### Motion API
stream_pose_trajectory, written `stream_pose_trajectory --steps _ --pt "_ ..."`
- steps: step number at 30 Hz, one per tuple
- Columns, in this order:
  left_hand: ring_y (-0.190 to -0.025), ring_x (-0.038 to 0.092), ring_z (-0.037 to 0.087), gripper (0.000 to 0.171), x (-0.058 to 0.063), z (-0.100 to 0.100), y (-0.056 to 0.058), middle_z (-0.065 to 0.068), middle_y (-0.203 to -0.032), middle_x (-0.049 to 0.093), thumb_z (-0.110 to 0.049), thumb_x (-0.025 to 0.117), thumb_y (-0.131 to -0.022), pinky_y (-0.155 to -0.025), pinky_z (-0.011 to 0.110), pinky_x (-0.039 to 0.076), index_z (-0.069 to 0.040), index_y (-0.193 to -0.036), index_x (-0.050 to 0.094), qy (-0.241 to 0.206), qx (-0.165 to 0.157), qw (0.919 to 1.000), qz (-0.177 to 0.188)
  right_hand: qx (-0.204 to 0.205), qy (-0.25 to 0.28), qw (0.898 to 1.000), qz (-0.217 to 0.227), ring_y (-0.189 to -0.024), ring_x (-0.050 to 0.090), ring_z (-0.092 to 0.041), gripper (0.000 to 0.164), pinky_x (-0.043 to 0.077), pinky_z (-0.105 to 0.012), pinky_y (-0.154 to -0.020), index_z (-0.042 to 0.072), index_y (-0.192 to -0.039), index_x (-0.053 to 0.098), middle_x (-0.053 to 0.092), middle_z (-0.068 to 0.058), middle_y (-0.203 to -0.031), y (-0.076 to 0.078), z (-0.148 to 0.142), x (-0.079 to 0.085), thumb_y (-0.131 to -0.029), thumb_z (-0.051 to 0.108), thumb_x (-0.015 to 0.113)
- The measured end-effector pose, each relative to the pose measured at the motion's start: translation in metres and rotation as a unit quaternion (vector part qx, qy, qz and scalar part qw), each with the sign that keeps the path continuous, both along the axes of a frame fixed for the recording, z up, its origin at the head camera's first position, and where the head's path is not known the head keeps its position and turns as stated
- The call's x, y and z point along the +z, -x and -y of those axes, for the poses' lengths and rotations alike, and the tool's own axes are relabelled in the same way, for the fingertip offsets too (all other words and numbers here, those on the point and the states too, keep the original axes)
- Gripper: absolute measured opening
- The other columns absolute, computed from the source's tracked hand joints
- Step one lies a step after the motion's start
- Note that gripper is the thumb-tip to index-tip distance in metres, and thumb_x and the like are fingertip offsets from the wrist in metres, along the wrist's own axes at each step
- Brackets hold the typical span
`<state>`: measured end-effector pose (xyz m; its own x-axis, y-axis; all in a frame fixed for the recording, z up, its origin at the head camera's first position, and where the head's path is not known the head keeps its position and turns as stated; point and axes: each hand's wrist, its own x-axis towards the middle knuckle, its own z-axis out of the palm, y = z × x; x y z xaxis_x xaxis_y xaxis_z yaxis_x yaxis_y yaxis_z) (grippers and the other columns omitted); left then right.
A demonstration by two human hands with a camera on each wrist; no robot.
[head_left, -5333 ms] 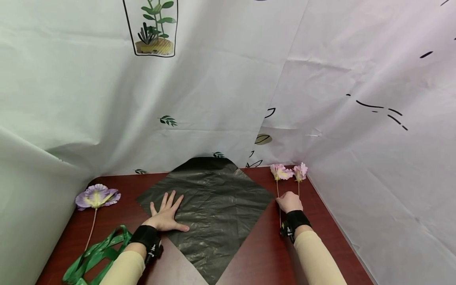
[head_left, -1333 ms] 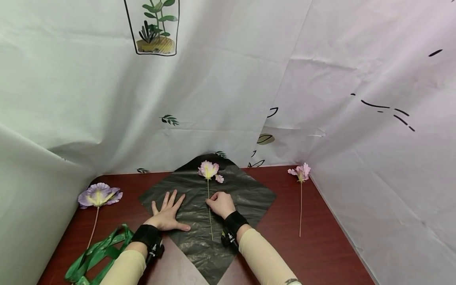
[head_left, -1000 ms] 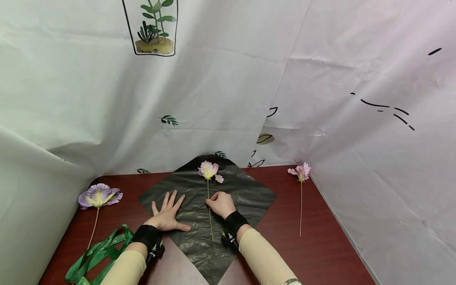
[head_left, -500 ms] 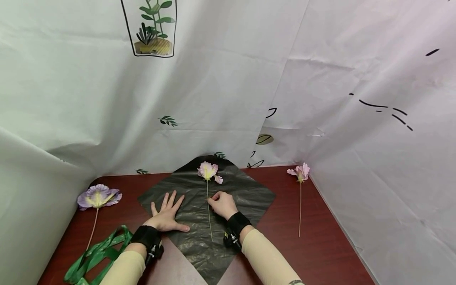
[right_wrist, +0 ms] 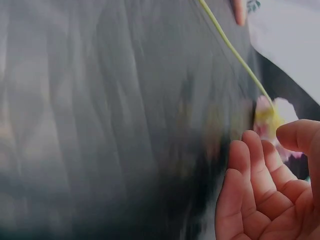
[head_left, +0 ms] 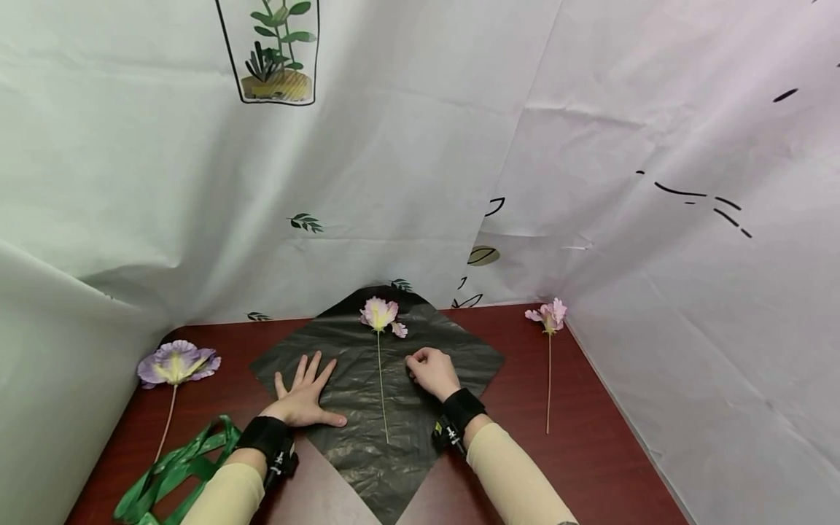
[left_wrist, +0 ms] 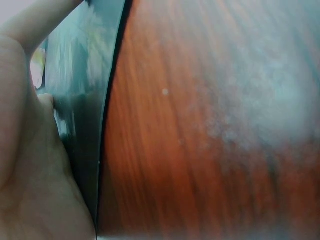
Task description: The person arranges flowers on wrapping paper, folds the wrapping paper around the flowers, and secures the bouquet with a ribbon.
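A pink and yellow artificial flower (head_left: 378, 314) lies on a black square sheet (head_left: 400, 452), which looks like wrapping paper, its thin stem running toward the front corner. My left hand (head_left: 305, 401) rests with spread fingers on the sheet's left part. Right of the stem, my right hand (head_left: 436, 372) is apart from the flower, over the sheet. The right wrist view shows its fingers (right_wrist: 240, 200) loosely bent and a gap before the thumb, with nothing held. In the left wrist view, part of the left hand (left_wrist: 37, 170) shows at the sheet's edge.
A second pink flower (head_left: 549, 317) lies at the right of the reddish-brown table (head_left: 590, 452). A purple flower (head_left: 177, 362) lies at the left, its stem passing to a bundle of green ribbon (head_left: 141, 496). White printed cloth (head_left: 407, 146) hangs behind and beside the table.
My right hand brought one pink flower from the table's right side onto the black sheet. It has since let go of the stem and moved right. The left hand stayed put.
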<state>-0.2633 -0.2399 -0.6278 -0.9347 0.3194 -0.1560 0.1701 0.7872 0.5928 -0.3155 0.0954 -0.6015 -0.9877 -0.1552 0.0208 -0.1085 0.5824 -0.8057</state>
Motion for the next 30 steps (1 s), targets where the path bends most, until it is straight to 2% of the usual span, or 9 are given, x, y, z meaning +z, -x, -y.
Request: stream_pose_trajectory --steps 1,4,6,8,12,15,19,24,30 --pt "-0.166 -0.016 0.055 0.146 0.0 0.0 0.0 0.027 -0.184 -0.005 -0.081 0.091 -0.071 -0.109 0.084 -0.031 -0.008 -0.178 0.025 0.001 0.001 1.0 0.0 0.003 0.005 1.0 -0.015 -0.063 0.071 -0.016 0.03 0.056 -0.034 -0.059 0.013 -0.093 0.079 0.075 0.0 -0.074 0.005 -0.006 -0.006 -0.109 0.037 0.068" --pt "-0.166 -0.016 0.055 0.146 -0.002 0.001 0.0 0.027 -0.184 -0.005 -0.081 0.091 -0.071 -0.109 0.084 -0.031 -0.008 -0.178 0.025 0.001 0.002 1.0 -0.003 -0.017 0.014 1.0 -0.003 -0.068 0.073 -0.019 0.028 0.059 -0.038 -0.065 0.012 -0.097 0.08 0.077 -0.002 -0.079 0.001 -0.023 0.012 -0.11 0.034 0.069" --pt "-0.166 -0.015 0.055 0.145 -0.002 0.001 0.0 0.027 -0.184 -0.004 -0.081 0.091 -0.071 -0.109 0.085 -0.03 -0.008 -0.178 0.025 0.0 0.004 1.0 -0.006 -0.025 0.015 0.999 -0.018 -0.068 0.072 -0.018 0.028 0.058 -0.037 -0.065 0.012 -0.1 0.08 0.077 -0.001 -0.08 0.004 -0.038 0.011 -0.11 0.035 0.068" --pt "-0.166 -0.015 0.055 0.145 -0.003 0.001 0.0 0.026 -0.184 -0.004 -0.081 0.091 -0.071 -0.109 0.084 -0.031 -0.008 -0.178 0.025 -0.001 0.004 1.0 -0.008 -0.052 0.004 0.999 0.001 -0.071 0.073 -0.019 0.026 0.059 -0.039 -0.069 0.011 -0.104 0.08 0.078 -0.002 -0.082 -0.001 -0.051 0.022 -0.111 0.032 0.068" --pt "-0.166 -0.016 0.055 0.145 -0.002 0.002 -0.001 0.027 -0.184 -0.005 -0.081 0.091 -0.071 -0.11 0.084 -0.031 -0.008 -0.178 0.025 0.001 0.004 1.0 -0.006 -0.1 -0.02 0.995 0.022 -0.074 0.074 -0.018 0.023 0.059 -0.038 -0.072 0.007 -0.112 0.08 0.078 -0.003 -0.085 -0.003 -0.078 0.029 -0.111 0.027 0.068" --pt "-0.166 -0.016 0.055 0.145 -0.002 0.0 -0.001 0.027 -0.184 -0.004 -0.082 0.091 -0.071 -0.11 0.084 -0.031 -0.008 -0.178 0.025 0.0 0.004 1.0 -0.005 -0.135 -0.033 0.99 0.012 -0.073 0.075 -0.017 0.024 0.058 -0.035 -0.07 0.004 -0.115 0.079 0.079 -0.004 -0.086 -0.001 -0.103 0.028 -0.109 0.024 0.067" --pt "-0.166 -0.016 0.054 0.145 -0.002 -0.002 -0.001 0.026 -0.184 -0.004 -0.083 0.09 -0.071 -0.11 0.084 -0.031 -0.008 -0.178 0.025 0.003 0.005 1.0 -0.004 -0.181 -0.068 0.981 -0.009 -0.081 0.075 -0.023 0.028 0.055 -0.037 -0.074 0.004 -0.118 0.079 0.077 -0.008 -0.092 0.003 -0.144 0.022 -0.106 0.025 0.064" --pt "-0.166 -0.016 0.054 0.145 -0.002 -0.002 0.0 0.026 -0.184 -0.004 -0.083 0.09 -0.071 -0.11 0.084 -0.03 -0.009 -0.178 0.025 0.004 0.002 1.0 -0.002 -0.24 -0.1 0.966 -0.021 -0.095 0.07 -0.038 0.033 0.053 -0.051 -0.084 0.003 -0.119 0.077 0.075 -0.015 -0.101 -0.001 -0.19 0.017 -0.103 0.026 0.06" --pt "-0.166 -0.016 0.054 0.146 0.0 -0.001 -0.001 0.026 -0.184 -0.004 -0.083 0.09 -0.071 -0.11 0.084 -0.031 -0.008 -0.178 0.026 0.001 0.004 1.0 -0.003 -0.298 -0.116 0.947 -0.023 -0.105 0.067 -0.047 0.036 0.051 -0.063 -0.09 -0.001 -0.12 0.07 0.07 -0.023 -0.109 -0.01 -0.231 0.008 -0.1 0.026 0.059"
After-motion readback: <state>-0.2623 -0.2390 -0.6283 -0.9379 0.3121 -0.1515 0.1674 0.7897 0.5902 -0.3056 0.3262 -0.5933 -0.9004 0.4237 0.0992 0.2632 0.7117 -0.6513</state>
